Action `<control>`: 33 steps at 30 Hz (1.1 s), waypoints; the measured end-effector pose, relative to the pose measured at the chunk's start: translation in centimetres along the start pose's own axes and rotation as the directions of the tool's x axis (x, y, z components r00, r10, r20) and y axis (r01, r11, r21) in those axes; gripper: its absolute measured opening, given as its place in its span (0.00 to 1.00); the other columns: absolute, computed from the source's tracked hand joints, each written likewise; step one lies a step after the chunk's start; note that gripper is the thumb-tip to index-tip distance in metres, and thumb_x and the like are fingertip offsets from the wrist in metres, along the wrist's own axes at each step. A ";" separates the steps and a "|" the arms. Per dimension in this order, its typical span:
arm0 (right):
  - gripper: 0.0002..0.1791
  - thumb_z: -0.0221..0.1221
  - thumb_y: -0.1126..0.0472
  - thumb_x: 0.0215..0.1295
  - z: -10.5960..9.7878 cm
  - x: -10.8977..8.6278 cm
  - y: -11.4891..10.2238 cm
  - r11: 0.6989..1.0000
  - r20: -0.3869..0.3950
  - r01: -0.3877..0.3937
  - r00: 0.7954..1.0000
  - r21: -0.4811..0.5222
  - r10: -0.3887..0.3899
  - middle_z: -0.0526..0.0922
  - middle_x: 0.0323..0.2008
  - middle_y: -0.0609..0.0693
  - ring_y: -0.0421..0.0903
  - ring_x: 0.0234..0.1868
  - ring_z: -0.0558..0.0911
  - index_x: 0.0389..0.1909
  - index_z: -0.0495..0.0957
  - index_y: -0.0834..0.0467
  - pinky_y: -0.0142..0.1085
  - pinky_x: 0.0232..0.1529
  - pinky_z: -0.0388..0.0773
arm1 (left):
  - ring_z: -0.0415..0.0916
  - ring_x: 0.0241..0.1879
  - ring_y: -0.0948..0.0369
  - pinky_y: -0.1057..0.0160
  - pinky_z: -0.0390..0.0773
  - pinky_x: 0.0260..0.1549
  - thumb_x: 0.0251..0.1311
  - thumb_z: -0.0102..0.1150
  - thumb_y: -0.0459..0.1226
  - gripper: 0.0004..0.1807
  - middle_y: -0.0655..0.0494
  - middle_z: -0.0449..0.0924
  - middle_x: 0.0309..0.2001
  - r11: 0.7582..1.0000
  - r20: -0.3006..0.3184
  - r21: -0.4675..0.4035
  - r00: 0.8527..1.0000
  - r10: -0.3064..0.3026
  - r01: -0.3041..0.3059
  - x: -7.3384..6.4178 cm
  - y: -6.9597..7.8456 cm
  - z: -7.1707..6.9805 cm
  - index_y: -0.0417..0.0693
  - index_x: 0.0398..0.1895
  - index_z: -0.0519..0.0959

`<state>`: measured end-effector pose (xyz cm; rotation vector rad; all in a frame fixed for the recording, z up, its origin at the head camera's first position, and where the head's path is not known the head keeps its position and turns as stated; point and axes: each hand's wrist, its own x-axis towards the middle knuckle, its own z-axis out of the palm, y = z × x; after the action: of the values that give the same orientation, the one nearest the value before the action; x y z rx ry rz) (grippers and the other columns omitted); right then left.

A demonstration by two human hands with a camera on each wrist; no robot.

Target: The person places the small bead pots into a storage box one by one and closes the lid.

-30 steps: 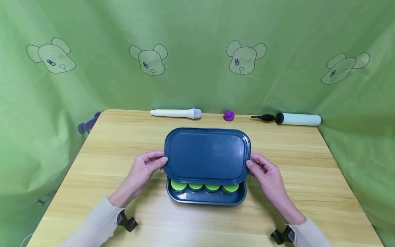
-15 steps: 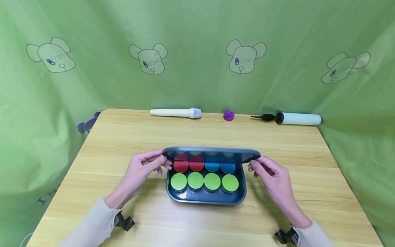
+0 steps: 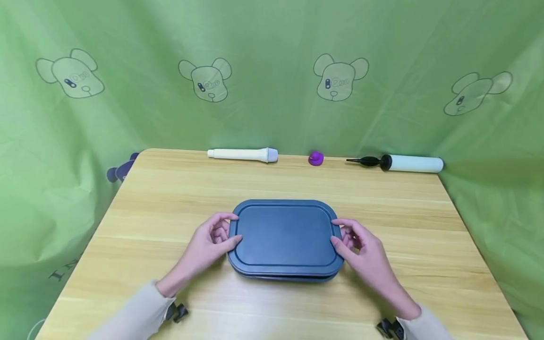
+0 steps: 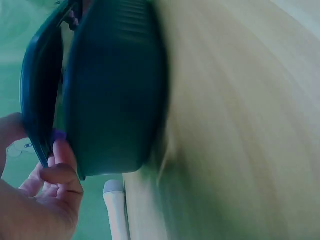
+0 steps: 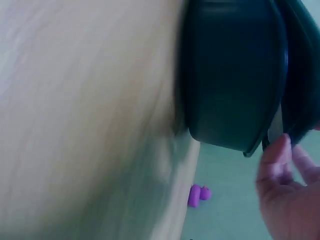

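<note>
A dark blue rectangular lid (image 3: 285,236) with rounded corners lies over a matching box (image 4: 117,95) on the table. My left hand (image 3: 212,238) pinches the lid's left edge, thumb on top and other fingers at the side. At the opposite edge, my right hand (image 3: 360,245) holds the lid the same way. Both wrist views show a gap between lid and box rim, so the lid is not flush. The round jars inside are covered in the head view.
Along the wooden table's (image 3: 170,184) back edge lie a white microphone-shaped object (image 3: 242,155), a purple rubber duck (image 3: 316,158) and a white hand pump (image 3: 414,163) with a black nozzle. A green curtain (image 3: 272,123) hangs behind and at the sides.
Both hands have turned the lid over, from tilted up with its inner side showing to face-up over the box. The red, blue and green jar tops are now hidden.
</note>
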<state>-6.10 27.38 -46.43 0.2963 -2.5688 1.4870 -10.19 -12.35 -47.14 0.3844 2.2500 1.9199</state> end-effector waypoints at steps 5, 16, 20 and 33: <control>0.25 0.69 0.69 0.72 0.5 0.1 0.0 0.988 0.041 0.012 0.999 -0.153 -0.006 0.76 0.32 0.46 0.43 0.31 0.75 0.68 0.80 0.55 0.30 0.31 0.74 | 0.73 0.29 0.60 0.68 0.74 0.27 0.67 0.73 0.28 0.25 0.52 0.76 0.35 0.985 0.005 0.163 0.998 0.059 -0.059 0.0 -0.6 0.5 0.48 0.66 0.80; 0.30 0.68 0.68 0.70 0.4 -0.6 -0.2 0.947 0.100 0.082 0.994 -0.309 -0.053 0.74 0.33 0.42 0.39 0.30 0.74 0.73 0.77 0.54 0.31 0.30 0.74 | 0.74 0.29 0.59 0.63 0.77 0.27 0.75 0.69 0.34 0.27 0.55 0.76 0.36 0.956 0.089 0.266 0.991 0.105 -0.125 -0.7 -1.5 0.9 0.47 0.74 0.75; 0.38 0.67 0.57 0.79 -0.2 -0.8 0.4 0.952 0.208 0.063 0.978 -0.300 0.001 0.82 0.51 0.48 0.42 0.43 0.81 0.84 0.65 0.51 0.37 0.37 0.81 | 0.79 0.44 0.54 0.52 0.85 0.39 0.71 0.73 0.50 0.47 0.52 0.79 0.54 0.918 0.164 0.375 0.984 0.073 -0.131 -1.3 -1.8 0.5 0.54 0.87 0.61; 0.61 0.76 0.36 0.64 -2.5 0.2 2.5 0.947 0.411 0.135 0.912 -0.291 -0.003 0.62 0.82 0.55 0.65 0.78 0.66 0.90 0.50 0.40 0.73 0.65 0.71 | 0.53 0.81 0.35 0.28 0.57 0.71 0.52 0.71 0.75 0.71 0.37 0.58 0.83 0.706 0.261 0.647 0.954 0.151 -0.288 -0.7 -2.1 -0.4 0.57 0.92 0.50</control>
<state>-6.83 30.74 -47.20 0.7113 -3.0218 1.0512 -9.85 -13.24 -49.22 0.9226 2.7962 0.9704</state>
